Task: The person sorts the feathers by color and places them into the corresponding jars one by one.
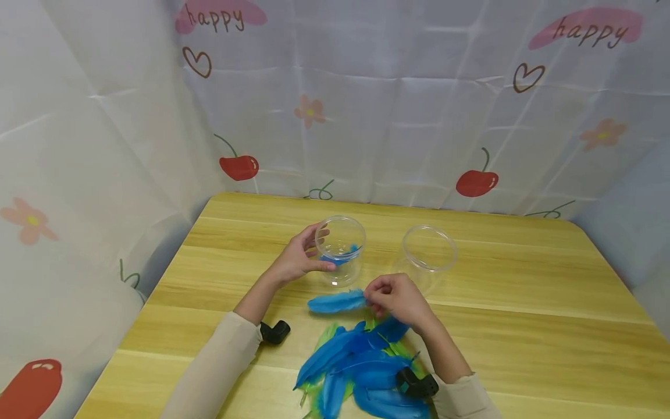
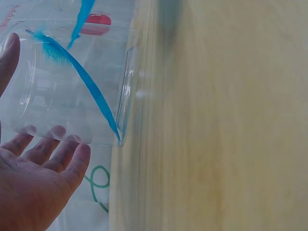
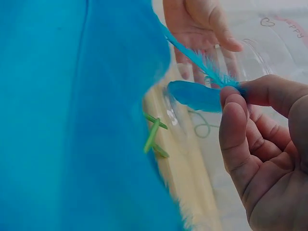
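Pinching a blue feather [image 1: 336,302] at its quill end, the right hand [image 1: 400,299] lifts it at frame centre above the feather pile [image 1: 366,366]; the left hand [image 1: 299,259], fingers curled round the jar [image 1: 340,249], steadies it just behind.

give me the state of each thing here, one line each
left jar: upright, open, lidless, a blue feather inside
right jar: upright, open, looks empty
left hand: curled round the left jar
right hand: pinching a blue feather
feather pile: loose on the table, blue and green
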Available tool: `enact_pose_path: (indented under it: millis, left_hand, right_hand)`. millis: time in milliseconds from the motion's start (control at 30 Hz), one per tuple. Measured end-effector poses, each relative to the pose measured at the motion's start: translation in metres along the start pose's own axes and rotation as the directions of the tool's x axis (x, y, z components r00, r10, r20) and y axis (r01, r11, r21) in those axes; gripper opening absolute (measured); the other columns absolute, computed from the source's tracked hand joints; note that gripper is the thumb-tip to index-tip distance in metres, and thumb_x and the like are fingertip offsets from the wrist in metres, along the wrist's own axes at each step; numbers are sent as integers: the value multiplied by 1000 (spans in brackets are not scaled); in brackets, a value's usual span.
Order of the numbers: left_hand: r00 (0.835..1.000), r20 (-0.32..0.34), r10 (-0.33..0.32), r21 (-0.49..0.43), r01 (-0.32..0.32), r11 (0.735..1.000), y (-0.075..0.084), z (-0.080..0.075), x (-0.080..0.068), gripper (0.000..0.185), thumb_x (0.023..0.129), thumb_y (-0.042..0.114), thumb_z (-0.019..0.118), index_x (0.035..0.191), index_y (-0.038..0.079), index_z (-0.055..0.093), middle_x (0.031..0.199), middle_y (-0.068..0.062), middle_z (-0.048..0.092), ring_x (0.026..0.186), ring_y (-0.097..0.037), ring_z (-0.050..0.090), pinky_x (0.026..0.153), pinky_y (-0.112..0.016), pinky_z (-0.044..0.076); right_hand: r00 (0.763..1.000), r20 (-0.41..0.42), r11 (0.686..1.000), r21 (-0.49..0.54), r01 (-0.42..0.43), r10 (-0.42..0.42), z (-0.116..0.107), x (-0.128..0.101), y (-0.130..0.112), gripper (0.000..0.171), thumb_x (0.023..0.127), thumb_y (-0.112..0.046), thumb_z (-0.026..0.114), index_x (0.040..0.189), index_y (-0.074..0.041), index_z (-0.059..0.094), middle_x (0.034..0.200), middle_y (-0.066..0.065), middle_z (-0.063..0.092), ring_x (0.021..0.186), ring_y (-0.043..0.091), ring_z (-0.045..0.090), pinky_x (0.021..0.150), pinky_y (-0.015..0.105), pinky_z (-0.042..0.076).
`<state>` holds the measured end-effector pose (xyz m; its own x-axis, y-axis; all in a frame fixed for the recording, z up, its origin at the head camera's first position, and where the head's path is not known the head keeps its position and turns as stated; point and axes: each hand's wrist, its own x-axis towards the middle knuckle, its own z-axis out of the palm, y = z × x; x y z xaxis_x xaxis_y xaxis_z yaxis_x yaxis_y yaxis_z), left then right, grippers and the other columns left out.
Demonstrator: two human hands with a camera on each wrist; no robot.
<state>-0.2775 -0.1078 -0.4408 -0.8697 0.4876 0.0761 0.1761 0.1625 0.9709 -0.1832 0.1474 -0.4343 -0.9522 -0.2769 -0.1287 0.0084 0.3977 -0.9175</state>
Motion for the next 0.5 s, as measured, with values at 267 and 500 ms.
enact_pose_path:
  millis: [267,500]
  left_hand:
    - [1000,7,6,-10,-6,1000,1,0,-1,92,79,9,84,155,14,32,154,-20,36,140,-36,36,113,-53,30]
    - [1000,8,8,-10,-7,1000,-1,0,0,92,81,9,83,155,9,29,154,-18,37,140,-37,36,113,-54,30]
  right_hand:
    - [998,-49,999,37,35,-33,-7,-5,-4,16,94,-10,67,94,6,69,78,16,68,64,27,65,62,35,60]
    - [995,-97,997,70,31,-24,-10,-10,-11,16,94,-9,67,95,7,69,81,20,69,67,33,65,61,34,59]
